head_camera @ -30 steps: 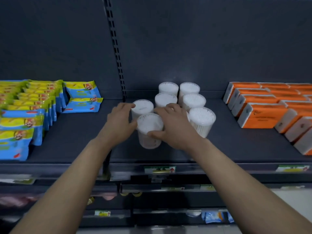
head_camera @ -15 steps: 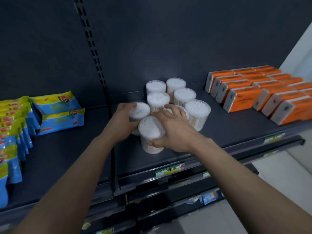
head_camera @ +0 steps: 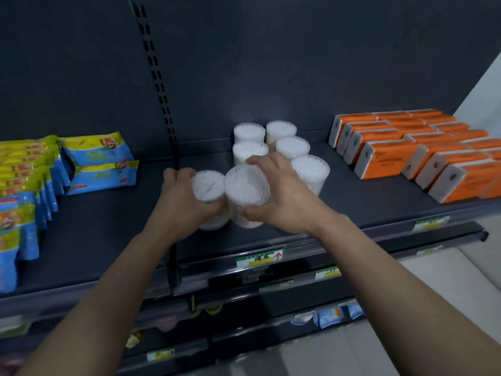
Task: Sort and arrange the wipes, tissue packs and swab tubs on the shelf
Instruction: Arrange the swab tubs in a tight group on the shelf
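- The step in hand looks like the squaring-up of the swab tubs. Both hands work at the front of that group, near the middle of the dark grey metal shelf (head_camera: 108, 226).
- The left hand (head_camera: 181, 204) grips the front-left swab tub (head_camera: 208, 185), a clear round plastic cylinder packed with white cotton swabs. Its fingers curl round the far side and its thumb presses the near wall.
- The right hand (head_camera: 284, 202) grips the front-right swab tub (head_camera: 248, 185), of the same kind, with fingers hooked over the far rim and the thumb low on the near wall.
- The two held tubs stand side by side, touching and roughly upright. Whether they rest on the shelf or are just lifted cannot be told.
- Behind them the five rear swab tubs (head_camera: 292, 147) stand in two short rows running back to the rear panel, and the nearest sits just beside the back of the right hand.
- The flat blue-and-yellow wipes packs (head_camera: 97, 150) lie well apart to the left, and the orange-and-white tissue packs (head_camera: 390, 156) stand in rows to the right.
- The next move probably calls for bringing the two held tubs into line with the rear rows and setting them down flat.
- These tall, light tubs would likely tip easily, so the right hand should come away without brushing its neighbour.
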A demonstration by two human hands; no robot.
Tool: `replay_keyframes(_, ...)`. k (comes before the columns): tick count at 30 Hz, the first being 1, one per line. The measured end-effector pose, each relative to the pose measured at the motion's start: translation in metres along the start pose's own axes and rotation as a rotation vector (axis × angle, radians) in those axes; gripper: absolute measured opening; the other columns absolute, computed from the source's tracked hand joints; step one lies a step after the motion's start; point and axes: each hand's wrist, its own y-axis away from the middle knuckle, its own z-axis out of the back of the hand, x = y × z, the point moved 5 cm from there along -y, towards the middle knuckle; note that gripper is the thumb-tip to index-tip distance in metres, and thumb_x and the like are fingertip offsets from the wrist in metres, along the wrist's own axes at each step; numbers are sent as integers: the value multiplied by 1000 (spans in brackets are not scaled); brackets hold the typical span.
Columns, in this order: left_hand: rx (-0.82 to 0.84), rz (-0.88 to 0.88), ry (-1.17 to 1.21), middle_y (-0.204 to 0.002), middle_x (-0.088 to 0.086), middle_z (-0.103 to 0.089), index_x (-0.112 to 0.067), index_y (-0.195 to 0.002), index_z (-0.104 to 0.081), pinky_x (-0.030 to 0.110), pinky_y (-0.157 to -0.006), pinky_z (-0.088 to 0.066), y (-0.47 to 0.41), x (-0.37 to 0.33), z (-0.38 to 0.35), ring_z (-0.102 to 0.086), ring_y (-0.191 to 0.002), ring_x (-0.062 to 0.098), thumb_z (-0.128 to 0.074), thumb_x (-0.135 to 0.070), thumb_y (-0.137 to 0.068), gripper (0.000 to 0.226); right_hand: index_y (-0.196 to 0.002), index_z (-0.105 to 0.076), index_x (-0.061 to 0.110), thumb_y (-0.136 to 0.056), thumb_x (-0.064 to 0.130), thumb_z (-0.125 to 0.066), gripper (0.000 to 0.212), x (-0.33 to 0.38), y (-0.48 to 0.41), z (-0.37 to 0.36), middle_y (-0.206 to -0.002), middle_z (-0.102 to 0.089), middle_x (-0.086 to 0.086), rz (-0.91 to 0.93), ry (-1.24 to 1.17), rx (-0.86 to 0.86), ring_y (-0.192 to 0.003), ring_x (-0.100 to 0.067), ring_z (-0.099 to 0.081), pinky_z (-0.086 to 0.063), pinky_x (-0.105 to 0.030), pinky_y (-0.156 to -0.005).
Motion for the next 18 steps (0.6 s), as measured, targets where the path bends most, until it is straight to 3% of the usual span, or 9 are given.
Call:
replay_keyframes(4, -36, 10, 20, -110, -2, -28, -13, -119, -38, 24, -79, -36, 18, -25, -9, -43, -96, 13, -77, -41, -67, 71, -140, -29, 29, -69, 42, -75, 86, -16, 19, 25, -120, -28, 12, -66, -66, 13, -107, -4, -38, -37, -22, -88)
replay_keyframes(7, -6, 0, -3, -107, -3, -30, -20, -108, -35, 25, -76, -37, 30, -45, -21, -44, -93, 12, -77, -45, -65, 65, -141, -29, 29, -67, 43, -75, 87, -36, 35, 46, -118, -28, 10, -97, -9, -20, -108, -8, -40, -38, -25, -88)
replay_keyframes(11, 57, -28, 12, -106, -4, -31, -21, -106, -36, 26, -76, -39, 42, -72, -46, -43, -93, 11, -76, -47, -63, 64, -141, -28, 22, -67, 35, -77, 90, -69, 54, 68, -116, -28, 7, -170, 15, -68, -111, -10, -39, -30, -18, -90)
replay_keyframes(18, 87, -86, 55, -117, -9, -25, -14, -134, -32, 27, -94, -38, 43, -102, -78, -38, -112, 11, -75, -42, -69, 82, -144, -25, 16, -70, 33, -78, 93, -111, 64, 77, -141, -27, -4, -250, -23, -115, -127, -17, -34, -27, -20, -96)
